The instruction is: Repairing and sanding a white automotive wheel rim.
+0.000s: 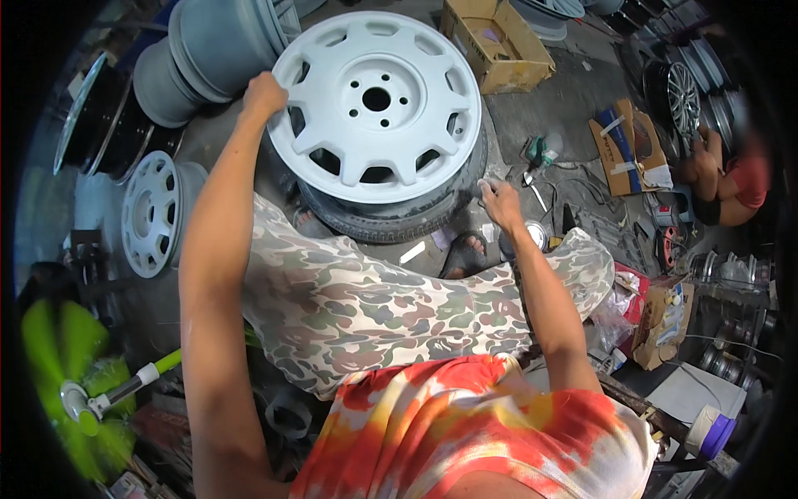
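Cluttered workshop floor (549, 116) with rims, cardboard boxes and tools around; a white wheel rim (376, 104) lies face-up on a black tyre (391, 218) at 12 o'clock from the seated person. Left hand (264, 93) grips the rim's edge at its 9 o'clock, fingers curled shut over it. Right hand (500, 204) sits at the rim's 4 o'clock beside the tyre, fingers bent around a small pale pad, grip unclear.

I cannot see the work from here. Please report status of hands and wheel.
Left hand grips white wheel rim at its left edge. Right hand at rim's lower right, holding something small. Rim lies on tyre. Nothing blocking.
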The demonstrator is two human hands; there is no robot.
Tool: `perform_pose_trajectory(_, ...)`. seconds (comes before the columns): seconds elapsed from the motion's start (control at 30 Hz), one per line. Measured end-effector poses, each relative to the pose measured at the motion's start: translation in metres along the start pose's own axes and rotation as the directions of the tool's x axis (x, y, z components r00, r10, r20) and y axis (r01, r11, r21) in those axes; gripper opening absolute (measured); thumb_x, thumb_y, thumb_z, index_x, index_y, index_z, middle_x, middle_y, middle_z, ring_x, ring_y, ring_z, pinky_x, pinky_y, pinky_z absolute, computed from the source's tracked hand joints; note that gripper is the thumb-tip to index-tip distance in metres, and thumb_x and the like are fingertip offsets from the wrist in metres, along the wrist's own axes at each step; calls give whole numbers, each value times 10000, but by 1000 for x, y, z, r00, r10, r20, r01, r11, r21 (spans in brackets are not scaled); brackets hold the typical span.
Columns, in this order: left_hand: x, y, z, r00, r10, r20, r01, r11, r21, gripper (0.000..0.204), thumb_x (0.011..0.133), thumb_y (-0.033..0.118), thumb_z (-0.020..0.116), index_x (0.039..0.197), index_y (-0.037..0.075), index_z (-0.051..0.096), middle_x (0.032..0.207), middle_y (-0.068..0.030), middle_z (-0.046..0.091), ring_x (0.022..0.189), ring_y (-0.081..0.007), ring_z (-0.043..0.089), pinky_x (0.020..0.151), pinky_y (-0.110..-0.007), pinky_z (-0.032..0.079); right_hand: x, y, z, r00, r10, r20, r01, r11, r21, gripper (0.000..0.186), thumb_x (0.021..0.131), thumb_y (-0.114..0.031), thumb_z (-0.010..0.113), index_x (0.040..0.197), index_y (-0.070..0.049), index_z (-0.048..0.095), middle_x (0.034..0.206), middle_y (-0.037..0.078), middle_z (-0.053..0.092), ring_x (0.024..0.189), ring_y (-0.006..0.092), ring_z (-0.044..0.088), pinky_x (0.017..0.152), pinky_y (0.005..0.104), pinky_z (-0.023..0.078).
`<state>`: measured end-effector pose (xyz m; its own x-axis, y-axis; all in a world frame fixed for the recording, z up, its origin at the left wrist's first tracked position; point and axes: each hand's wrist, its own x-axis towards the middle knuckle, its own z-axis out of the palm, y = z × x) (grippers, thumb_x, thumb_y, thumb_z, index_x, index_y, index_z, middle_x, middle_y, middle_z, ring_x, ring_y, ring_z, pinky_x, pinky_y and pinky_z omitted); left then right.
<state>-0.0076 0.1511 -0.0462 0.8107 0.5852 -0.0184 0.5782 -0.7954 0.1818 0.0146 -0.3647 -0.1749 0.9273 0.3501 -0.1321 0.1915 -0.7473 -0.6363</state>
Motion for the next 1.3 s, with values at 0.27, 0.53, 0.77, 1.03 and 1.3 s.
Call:
perform_pose_trajectory(0.27,11,-23,16,989,-141,54,145,986,-85,478,829,189,655,1245,-46,641,1250,-273,675,1207,-440,634,1031,-486,509,14,-17,41,942,150,302,-300,779,551,353,1082,-301,518,1102,-8,713,832,62,727,730,132,673,671,299,530)
perform_pose_trajectory(0.53,-63,60,-25,902,431,-10,-428,893,-140,451,925,345,694,1178,-28,686,1179,-287,680,1107,-418,661,934,-491,532,39,-43,-21,889,-141,-435,185,981,60,260,1033,-218,549,1030,-37,736,889,133,699,820,326,680,753,420,523)
perform_pose_trajectory(0.77,-199,135,30,665,575,478,-650,759,-8,361,906,315,717,1028,-25,731,1092,-220,689,1020,-361,689,871,-441,548,84,-74,-44,758,-647,-82,550,702,-453,212,965,-237,635,1020,-69,753,1084,137,601,1009,295,640,775,437,566)
perform_pose_trajectory(1.03,-222,133,66,625,678,387,-779,573,254,239,680,90,793,892,-8,741,897,-153,644,865,-254,693,696,-348,567,163,-95,-34,721,-447,530,693,430,-579,160,874,-155,625,860,-50,744,834,188,734,824,357,742,733,463,596)
perform_pose_trajectory(1.3,-223,132,57,557,750,356,-827,541,156,214,657,47,774,847,-39,727,882,-165,635,801,-262,695,637,-334,572,176,-126,-41,614,-205,762,789,182,-586,203,878,-134,636,1001,-50,774,1028,126,771,983,296,752,830,416,603)
